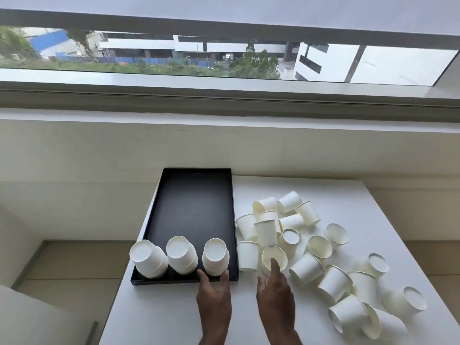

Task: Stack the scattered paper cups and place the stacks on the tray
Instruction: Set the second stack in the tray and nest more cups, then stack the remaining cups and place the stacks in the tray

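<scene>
A black tray [194, 207] lies on the left part of the white table [161, 314]. Three stacks of upside-down white paper cups stand along the tray's near edge: a left stack [146, 257], a middle stack [180, 255] and a right stack [215, 255]. My left hand [214, 302] has thumb and fingers around the base of the right stack. My right hand [276, 302] pinches the rim of a cup [267, 255] lying on its side just right of the tray, forefinger inside its mouth. Several loose cups [293, 222] lie scattered to the right.
More loose cups [348, 317] lie near the table's front right corner. The table's left edge [117, 295] drops to the floor just past the tray. A cream wall [224, 150] and window sill stand behind the table.
</scene>
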### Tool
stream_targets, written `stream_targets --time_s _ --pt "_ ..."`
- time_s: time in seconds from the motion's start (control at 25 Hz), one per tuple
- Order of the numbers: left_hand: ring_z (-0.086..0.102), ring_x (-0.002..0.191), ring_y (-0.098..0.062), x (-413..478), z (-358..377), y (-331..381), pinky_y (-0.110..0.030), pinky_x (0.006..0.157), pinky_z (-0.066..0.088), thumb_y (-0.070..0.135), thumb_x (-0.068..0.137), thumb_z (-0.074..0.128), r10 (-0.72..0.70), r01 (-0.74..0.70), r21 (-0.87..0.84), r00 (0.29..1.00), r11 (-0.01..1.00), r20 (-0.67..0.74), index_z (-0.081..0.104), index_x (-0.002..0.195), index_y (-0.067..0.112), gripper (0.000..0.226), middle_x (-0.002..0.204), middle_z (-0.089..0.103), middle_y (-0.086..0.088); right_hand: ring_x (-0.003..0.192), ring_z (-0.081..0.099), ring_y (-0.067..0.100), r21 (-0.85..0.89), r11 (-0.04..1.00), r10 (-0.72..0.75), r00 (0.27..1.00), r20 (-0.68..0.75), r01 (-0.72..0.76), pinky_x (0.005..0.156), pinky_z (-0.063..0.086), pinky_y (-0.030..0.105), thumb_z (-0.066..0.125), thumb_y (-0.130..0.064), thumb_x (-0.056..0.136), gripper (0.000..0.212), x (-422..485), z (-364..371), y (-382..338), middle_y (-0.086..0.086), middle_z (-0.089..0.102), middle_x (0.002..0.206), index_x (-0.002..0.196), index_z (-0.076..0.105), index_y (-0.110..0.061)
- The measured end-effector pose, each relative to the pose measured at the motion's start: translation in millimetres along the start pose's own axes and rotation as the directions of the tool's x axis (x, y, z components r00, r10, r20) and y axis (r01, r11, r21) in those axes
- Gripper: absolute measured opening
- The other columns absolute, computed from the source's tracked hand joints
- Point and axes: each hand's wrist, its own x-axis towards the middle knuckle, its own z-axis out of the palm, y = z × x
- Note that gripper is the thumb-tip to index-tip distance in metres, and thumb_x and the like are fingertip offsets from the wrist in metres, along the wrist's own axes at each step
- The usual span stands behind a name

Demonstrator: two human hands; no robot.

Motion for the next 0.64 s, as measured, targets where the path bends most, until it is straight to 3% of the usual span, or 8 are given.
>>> stream_targets --time_s 0.08,0.2,0.24,0.32,0.44,0.48,0.56,0.64 --pt "0.058 0.087 -0.029 -7.8 2.5 1.8 -0.034 0.077 0.041 0.033 0.090 0.062 -0.056 0.056 -0.001 0.998 0.998 -0.019 0.032 0.147 0.005 0.071 0.076 0.061 -0.002 0.084 0.068 0.033 -0.122 0.992 -0.015 0.997 0.074 0.024 0.067 0.052 0.040 0.060 -0.027 0.089 0.043 10.2 -9.2 16.4 0.008 0.066 0.097 0.131 0.050 -0.021" --pt "0.059 0.116 -0.029 -30.9 6.9 -3.8 -0.034 0.099 0.039 0.023 0.087 0.067 -0.144 0.144 -0.029 0.989 0.989 -0.006 0.035 0.148 0.007 0.071 0.129 0.061 -0.017 0.085 0.067 0.029 -0.268 0.957 -0.075 0.987 0.139 0.110 0.068 0.053 0.038 0.049 -0.028 0.094 0.016 18.6 -21.0 32.0 0.003 0.065 0.092 0.106 0.058 -0.023" --pt "0.060 0.118 -0.029 -39.2 10.3 -10.1 -0.035 0.102 0.039 0.018 0.084 0.070 -0.190 0.191 -0.061 0.982 0.980 0.022 0.040 0.145 0.004 0.069 0.133 0.059 -0.019 0.081 0.068 0.030 -0.268 0.956 -0.086 0.987 0.139 0.121 0.063 0.052 0.038 0.052 -0.028 0.093 0.009 16.9 -26.1 33.5 0.003 0.065 0.087 0.097 0.059 -0.022" --pt "0.065 0.101 -0.028 -56.5 13.7 -17.0 -0.039 0.097 0.045 0.016 0.074 0.077 -0.306 0.325 -0.185 0.944 0.928 0.122 0.049 0.135 -0.006 0.070 0.113 0.068 -0.022 0.074 0.066 0.033 -0.153 0.984 -0.079 0.992 0.096 0.093 0.057 0.047 0.037 0.059 -0.027 0.089 0.007 9.6 -35.9 35.7 0.004 0.066 0.078 0.085 0.060 -0.020" --pt "0.057 0.075 -0.029 -83.3 7.9 -20.0 -0.038 0.061 0.050 0.027 0.079 0.077 -0.462 0.557 -0.354 0.827 0.752 0.319 0.045 0.126 -0.017 0.072 0.083 0.060 -0.019 0.066 0.058 0.026 0.192 0.981 -0.018 0.988 0.156 -0.013 0.061 0.043 0.035 0.060 -0.026 0.087 0.010 -13.6 -54.2 37.0 0.001 0.062 0.063 0.078 0.057 -0.025" --pt "0.054 0.079 -0.035 -90.6 2.6 -21.5 -0.042 0.051 0.050 0.031 0.088 0.069 -0.508 0.672 -0.431 0.739 0.602 0.443 0.044 0.123 -0.017 0.065 0.087 0.056 -0.024 0.060 0.055 0.019 0.265 0.964 -0.043 0.972 0.230 -0.020 0.062 0.044 0.033 0.059 -0.029 0.085 0.009 -24.4 -62.7 37.1 -0.001 0.058 0.056 0.078 0.054 -0.030" --pt "0.052 0.079 -0.041 -104.4 1.3 -13.1 -0.054 0.030 0.039 0.026 0.088 0.071 -0.329 0.873 -0.487 0.456 -0.014 0.827 0.049 0.103 -0.020 0.053 0.086 0.047 -0.032 0.059 0.058 0.012 0.291 0.957 -0.131 0.917 0.376 0.017 0.067 0.050 0.028 0.051 -0.044 0.079 0.005 -46.3 -76.1 40.9 -0.003 0.063 0.058 0.080 0.053 -0.040" --pt "0.060 0.057 -0.034 -116.5 7.9 -8.7 -0.036 0.053 0.057 0.021 0.072 0.084 -0.162 0.784 -0.605 0.585 -0.138 0.795 0.062 0.087 -0.020 0.049 0.074 0.050 -0.023 0.065 0.063 0.007 0.278 0.960 -0.161 0.882 0.442 0.036 0.071 0.052 0.022 0.048 -0.052 0.075 0.009 -57.6 -84.5 50.7 -0.010 0.068 0.067 0.076 0.055 -0.047"
